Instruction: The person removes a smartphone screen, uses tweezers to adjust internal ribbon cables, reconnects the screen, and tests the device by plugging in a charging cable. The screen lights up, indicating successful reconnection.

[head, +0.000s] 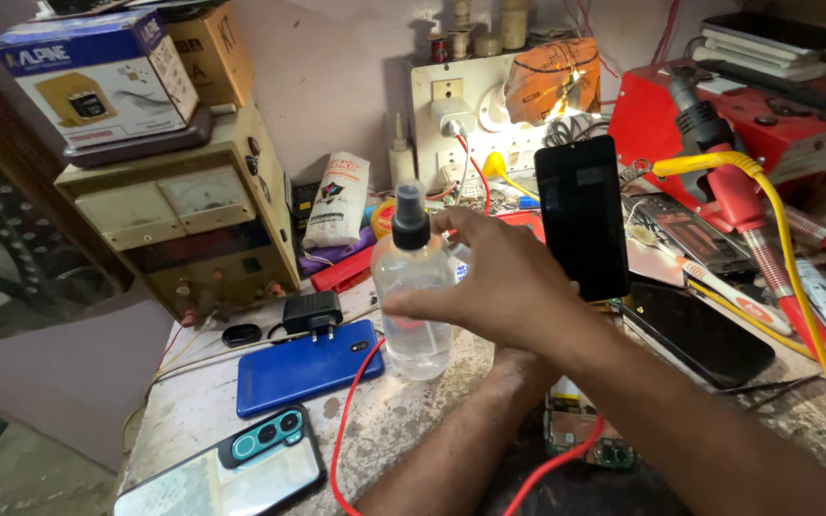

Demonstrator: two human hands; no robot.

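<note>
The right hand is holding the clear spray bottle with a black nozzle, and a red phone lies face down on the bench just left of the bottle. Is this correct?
Not quite. The head view shows the phone lying face down left of the spray bottle is blue, not red. The rest stands: the right hand grips the clear bottle with its black nozzle.

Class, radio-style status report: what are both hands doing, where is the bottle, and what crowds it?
Right hand wraps the clear spray bottle, upright on the bench. Left hand hidden behind the right arm, grip unclear. Blue phone, black charger and red wire close beside it.
</note>
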